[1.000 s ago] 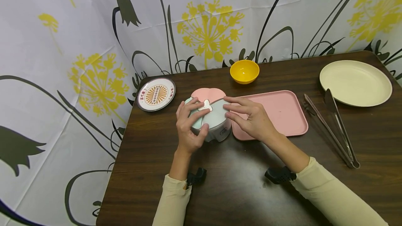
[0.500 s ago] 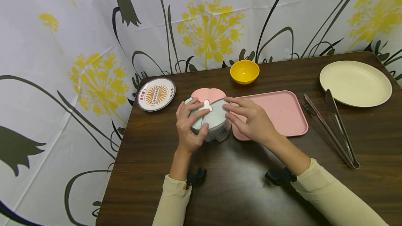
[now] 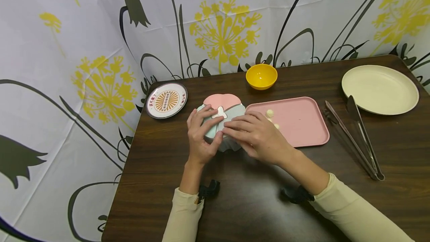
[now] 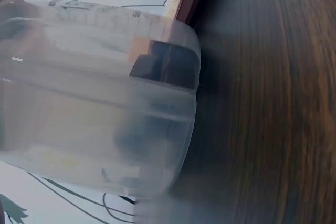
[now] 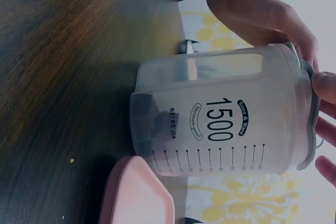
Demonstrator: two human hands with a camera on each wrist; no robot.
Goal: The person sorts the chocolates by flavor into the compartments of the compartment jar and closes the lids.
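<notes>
A clear plastic storage jar (image 3: 229, 145) stands upright on the table. Its lid (image 3: 223, 101) has pink and pale blue-green sections and a small white piece on top. My left hand (image 3: 201, 135) grips the lid, fingers across its top and thumb at its front edge. From the right, my right hand (image 3: 260, 137) rests bent fingertips on the lid's front part; the thumb is mostly hidden in the head view. In the right wrist view the storage jar (image 5: 218, 114) shows printed "1500" and scale marks; its lid's rim (image 5: 310, 124) is beneath my fingertips. The jar's contents are unclear.
A pink tray (image 3: 302, 122) lies right of the jar, bearing small pale round pieces (image 3: 270, 113). Metal tongs (image 3: 364, 141) lie beyond it, near a cream oval plate (image 3: 379, 89). A yellow bowl (image 3: 261, 77) and a printed white plate (image 3: 167, 101) stand at the back.
My right hand has moved left and toward me, from the lid's right edge to its front part. Pale pieces on the tray have come into sight. The left hand stays on the lid.
</notes>
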